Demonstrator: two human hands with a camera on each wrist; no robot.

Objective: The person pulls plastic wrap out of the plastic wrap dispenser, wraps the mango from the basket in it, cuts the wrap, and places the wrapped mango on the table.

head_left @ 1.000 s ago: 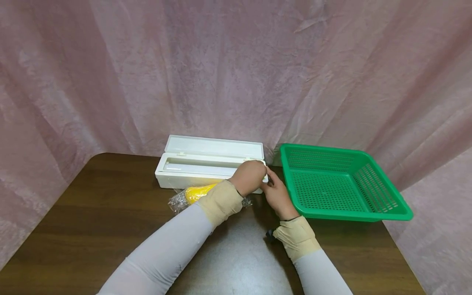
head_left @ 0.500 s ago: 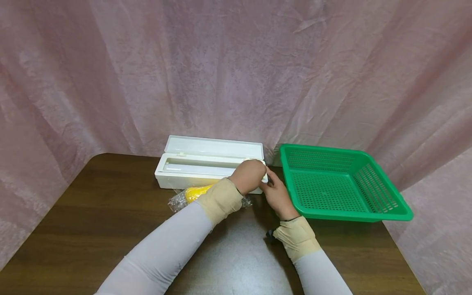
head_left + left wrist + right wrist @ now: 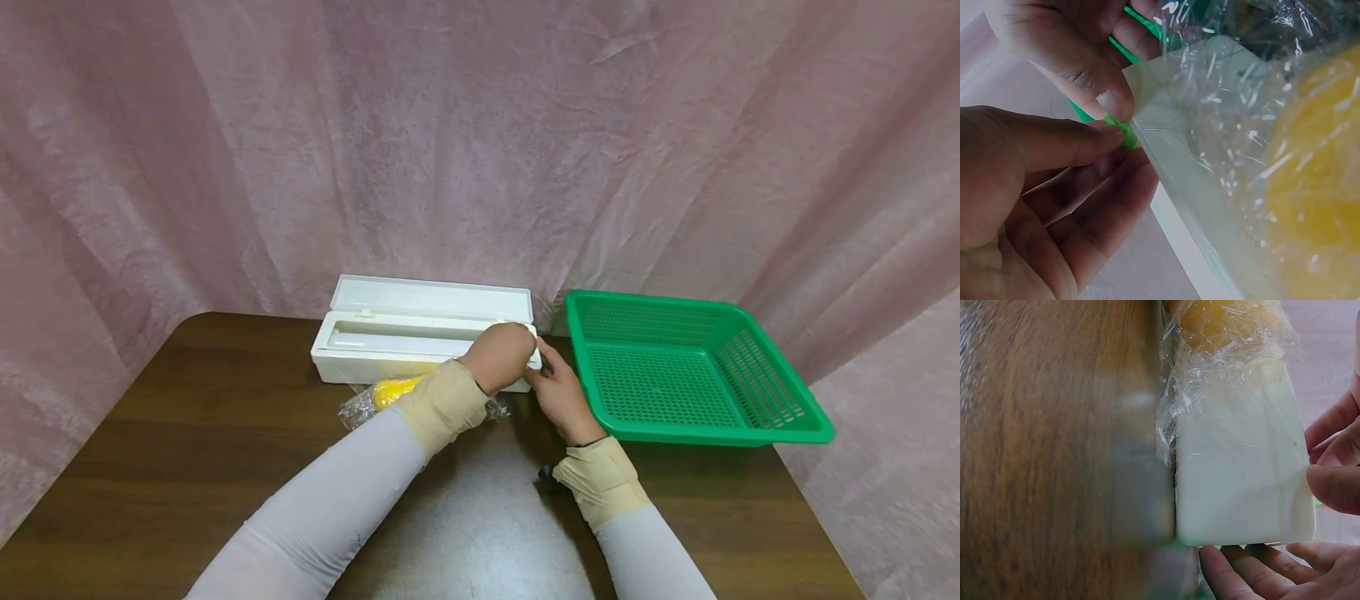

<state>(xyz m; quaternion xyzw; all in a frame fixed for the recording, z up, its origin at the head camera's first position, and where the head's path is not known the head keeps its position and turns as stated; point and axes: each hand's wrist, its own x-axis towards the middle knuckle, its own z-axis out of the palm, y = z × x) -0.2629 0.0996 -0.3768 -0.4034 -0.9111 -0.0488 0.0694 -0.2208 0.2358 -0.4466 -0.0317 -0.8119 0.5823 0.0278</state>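
Observation:
A long white cling film dispenser [image 3: 360, 368] stands with its lid [image 3: 431, 293] raised at the back and a white roll [image 3: 397, 342] inside. At its right end, my left hand [image 3: 498, 354] pinches a small green tab [image 3: 1127, 134] on the front top edge between thumb and fingers. My right hand [image 3: 561, 400] grips the dispenser's right end, its thumb at the corner beside the tab and its fingers along the end face. Something yellow [image 3: 392, 392] wrapped in clear film [image 3: 1241, 369] lies against the front of the dispenser, partly hidden by my left wrist.
A green perforated basket [image 3: 693, 435] stands right of the dispenser, close to my right hand. The brown wooden table [image 3: 247, 450] ends at a pink curtain [image 3: 450, 150] behind. A small dark object [image 3: 548, 475] shows beside my right wrist.
Both hands stay at the dispenser's right end with nearly the same hold. The head view shifts slightly, so everything sits a little further left.

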